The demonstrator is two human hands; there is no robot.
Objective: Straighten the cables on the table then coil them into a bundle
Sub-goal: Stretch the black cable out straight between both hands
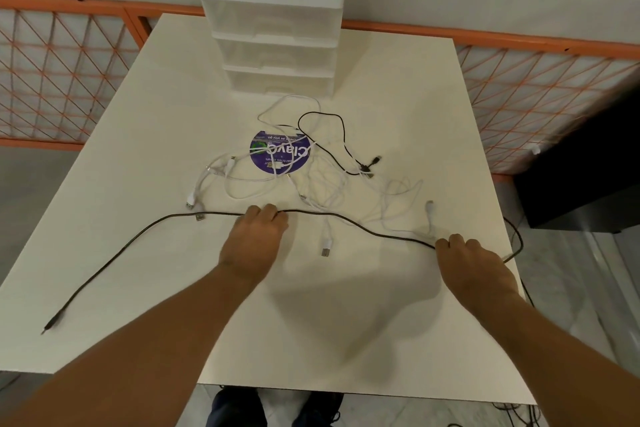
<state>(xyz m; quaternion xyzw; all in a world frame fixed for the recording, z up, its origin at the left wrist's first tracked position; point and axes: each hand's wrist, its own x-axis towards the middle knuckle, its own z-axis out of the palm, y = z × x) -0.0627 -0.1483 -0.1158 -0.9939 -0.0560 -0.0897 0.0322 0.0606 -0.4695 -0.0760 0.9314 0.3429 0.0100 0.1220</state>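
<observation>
Both hands pinch the long thin black cable [363, 226] on the white table [138, 184]: left hand [254, 243] mid-length, right hand [474, 262] near the right edge. Beyond lies the tangle of white cables [332, 198]; pulling could snag and drag it.

The near part of the bench [311, 329] is left bare, so free passage is given there. The middle is blocked by tangled white cables [311, 191] and a short black cable [341, 146]. A long black cable [114, 250] is stretched across the front. The far edge is closed by a white drawer unit [277, 55].
</observation>
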